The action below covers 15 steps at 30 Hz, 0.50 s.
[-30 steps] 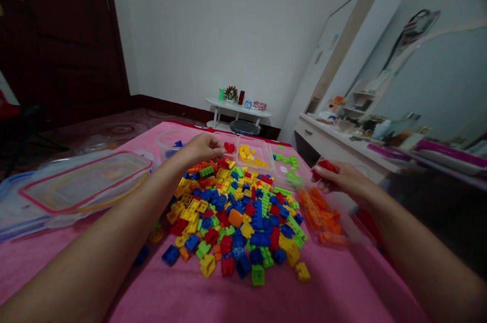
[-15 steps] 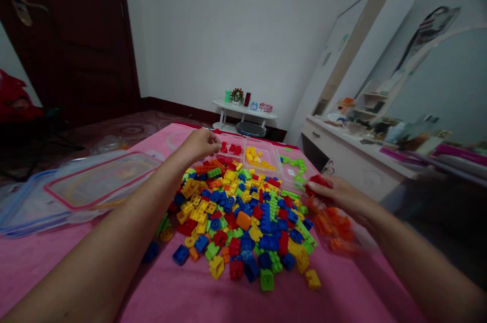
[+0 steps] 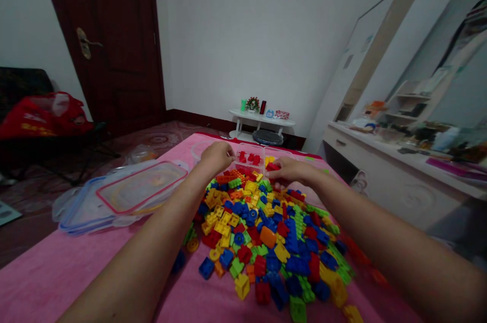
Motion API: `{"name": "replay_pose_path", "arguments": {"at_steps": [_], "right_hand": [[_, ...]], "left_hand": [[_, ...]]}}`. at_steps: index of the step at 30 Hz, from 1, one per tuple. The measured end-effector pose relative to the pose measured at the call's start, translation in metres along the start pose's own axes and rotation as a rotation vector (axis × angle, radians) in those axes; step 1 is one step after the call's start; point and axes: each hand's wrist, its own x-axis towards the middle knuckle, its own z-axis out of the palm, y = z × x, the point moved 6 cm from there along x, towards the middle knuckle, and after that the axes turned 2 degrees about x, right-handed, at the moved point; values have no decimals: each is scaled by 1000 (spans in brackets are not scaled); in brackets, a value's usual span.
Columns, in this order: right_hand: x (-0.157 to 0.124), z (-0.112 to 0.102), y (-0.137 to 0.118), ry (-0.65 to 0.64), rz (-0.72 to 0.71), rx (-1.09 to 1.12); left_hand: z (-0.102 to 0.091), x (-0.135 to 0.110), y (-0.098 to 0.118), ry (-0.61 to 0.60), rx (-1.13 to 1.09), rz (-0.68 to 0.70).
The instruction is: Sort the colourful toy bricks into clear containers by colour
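Note:
My left hand [image 3: 218, 157] is closed, its fingertips at the left side of a clear plastic container [image 3: 245, 164] with several red bricks [image 3: 254, 158] inside. What those fingers hold, if anything, is hidden. A red toy brick [image 3: 272, 167] is pinched in my right hand [image 3: 289, 170], just in front of the containers. Beneath and before both hands spreads a large heap of toy building bricks [image 3: 268, 237] in blue, yellow, green, red and orange. Yellow bricks [image 3: 269, 159] show in the container behind my right fingers, partly covered by them.
Clear lids with red and blue rims [image 3: 142, 188] lie stacked at the left on the pink cloth [image 3: 95, 272]. Orange pieces [image 3: 357, 249] sit at the right, partly behind my right forearm. Farther off stand a white low table [image 3: 262, 117] and a white dresser [image 3: 380, 160].
My right hand has moved left with the red brick, from beside the orange pieces to the containers. My left hand stays by the red bricks' container. The camera view has turned left.

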Motion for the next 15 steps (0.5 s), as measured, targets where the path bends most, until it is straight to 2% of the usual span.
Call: {"name": "replay_pose_path", "arguments": {"at_steps": [4, 7, 9, 12, 15], "right_hand": [[40, -33, -34, 397, -114, -163], [53, -32, -40, 560, -184, -275], [56, -12, -41, 540, -235, -368], [55, 33, -41, 399, -308, -504], [51, 67, -45, 326, -303, -634]], "left_hand": [[7, -4, -2, -109, 120, -20], [10, -10, 4, -157, 231, -17], [13, -14, 9, -186, 277, -11], [22, -18, 15, -242, 288, 9], [31, -20, 17, -274, 281, 40]]}}
